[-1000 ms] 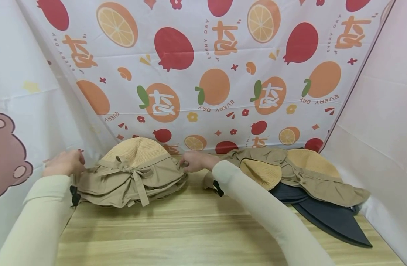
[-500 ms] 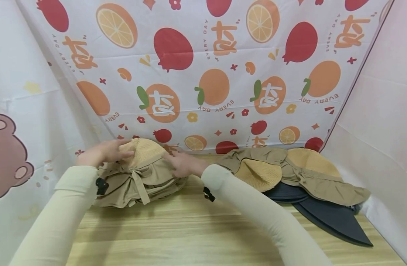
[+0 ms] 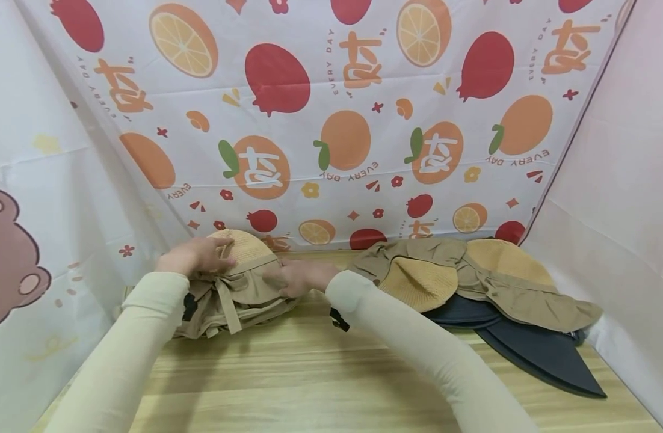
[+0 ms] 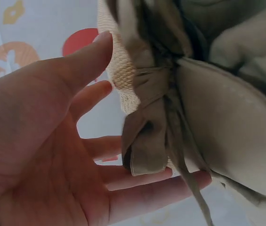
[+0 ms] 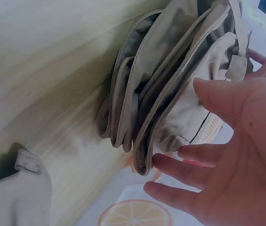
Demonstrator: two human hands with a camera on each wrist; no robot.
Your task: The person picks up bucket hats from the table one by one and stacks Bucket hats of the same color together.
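Note:
A sun hat [image 3: 248, 248] with a straw crown and a khaki cloth brim sits at the left of the table. Its tied ribbon [image 4: 151, 113] hangs at the front. My left hand [image 3: 197, 256] is over the hat's left side, fingers spread. In the left wrist view its fingertips reach around the bow without closing on it. My right hand [image 3: 303, 276] is at the hat's right side, fingers loosely extended along the brim. Several folded brim layers [image 5: 170, 89] lie one over another in the right wrist view, beside the fingers [image 5: 184, 172] of the right hand.
More straw-and-khaki hats [image 3: 510, 264] lie overlapping at the right. Dark navy visors [image 3: 548, 355] stick out from under them. A fruit-print curtain [image 3: 342, 78] stands behind the wooden table [image 3: 320, 385], with white cloth walls on both sides.
My left hand has moved from the brim's left edge rightward onto the hat's crown and bow area. My right hand has let go of the brim's right edge and moved slightly left.

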